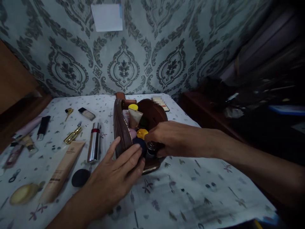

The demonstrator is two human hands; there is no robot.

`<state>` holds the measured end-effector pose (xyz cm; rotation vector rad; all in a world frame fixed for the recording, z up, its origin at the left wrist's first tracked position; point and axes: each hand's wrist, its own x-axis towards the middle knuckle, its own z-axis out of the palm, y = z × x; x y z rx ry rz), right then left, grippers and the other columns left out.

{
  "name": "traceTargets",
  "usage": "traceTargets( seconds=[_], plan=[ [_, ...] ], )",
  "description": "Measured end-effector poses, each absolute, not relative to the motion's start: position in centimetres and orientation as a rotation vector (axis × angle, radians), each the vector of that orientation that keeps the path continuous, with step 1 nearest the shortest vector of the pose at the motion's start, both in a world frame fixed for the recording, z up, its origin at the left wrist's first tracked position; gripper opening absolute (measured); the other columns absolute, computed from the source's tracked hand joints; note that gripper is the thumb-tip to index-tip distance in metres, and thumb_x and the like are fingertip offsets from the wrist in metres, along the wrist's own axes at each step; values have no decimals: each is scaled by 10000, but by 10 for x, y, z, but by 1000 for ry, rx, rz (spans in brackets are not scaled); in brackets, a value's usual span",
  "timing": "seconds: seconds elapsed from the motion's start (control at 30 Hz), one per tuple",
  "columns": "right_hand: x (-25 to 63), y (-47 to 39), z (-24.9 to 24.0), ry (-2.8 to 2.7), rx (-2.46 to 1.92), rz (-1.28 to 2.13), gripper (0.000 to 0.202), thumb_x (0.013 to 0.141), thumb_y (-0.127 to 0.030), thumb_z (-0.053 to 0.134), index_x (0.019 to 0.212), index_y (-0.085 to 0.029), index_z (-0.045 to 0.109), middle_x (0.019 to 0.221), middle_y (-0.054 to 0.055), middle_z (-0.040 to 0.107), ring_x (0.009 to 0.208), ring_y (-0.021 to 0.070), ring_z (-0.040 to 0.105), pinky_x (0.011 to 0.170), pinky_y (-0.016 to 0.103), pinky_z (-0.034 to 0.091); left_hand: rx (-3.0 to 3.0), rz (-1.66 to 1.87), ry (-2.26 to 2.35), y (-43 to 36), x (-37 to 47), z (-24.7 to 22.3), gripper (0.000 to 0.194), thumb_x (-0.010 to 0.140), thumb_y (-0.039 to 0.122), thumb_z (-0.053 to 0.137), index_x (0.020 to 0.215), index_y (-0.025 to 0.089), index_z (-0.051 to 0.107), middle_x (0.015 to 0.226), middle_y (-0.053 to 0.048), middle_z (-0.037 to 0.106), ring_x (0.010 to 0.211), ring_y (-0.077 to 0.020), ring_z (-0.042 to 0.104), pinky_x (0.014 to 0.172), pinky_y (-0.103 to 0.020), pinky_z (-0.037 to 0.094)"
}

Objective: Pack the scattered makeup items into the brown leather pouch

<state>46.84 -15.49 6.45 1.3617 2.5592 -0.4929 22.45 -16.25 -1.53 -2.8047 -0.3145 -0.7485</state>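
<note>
A brown zipped bag (121, 127) stands open on the patterned cloth, holding a beige tube (135, 117), a yellow cap (133, 107), a yellow item (142, 133) and a dark blue round item (140, 144). My left hand (119, 171) lies with fingers spread against the bag's near left side, its fingertips touching the blue item. Reaching in from the right, my right hand (164, 138) has its fingers bent around a small dark container with a shiny top (151, 149) inside the bag. Some of its fingertips are hidden.
Left of the bag lie a silver bottle (93, 143), a large beige tube (63, 171), a black round lid (80, 177), a yellowish oval item (23, 194) and several small cosmetics. A card-like item (162, 103) lies behind the bag, near the patterned wall (147, 70).
</note>
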Motion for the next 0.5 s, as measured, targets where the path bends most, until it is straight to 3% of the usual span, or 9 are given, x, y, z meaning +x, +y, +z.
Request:
traceTargets(
  seconds=[0.23,0.5],
  plan=[
    [468,-161,71,2555,1394,-459,186,826,-148,695,1010,-159,666,906,34,675,823,176,609,675,267,348,-2744,-728,-314,-169,218,-13,354,983,30,385,1253,47,614,1391,-150,625,1406,-265,468,1259,-554,144],
    [470,-166,73,2607,1428,-393,206,822,-145,700,1026,-155,671,948,63,682,950,230,630,747,286,400,-2711,-773,-352,-176,213,-18,367,977,20,374,1239,72,625,1400,-136,621,1410,-263,463,1192,-511,362]
  ],
)
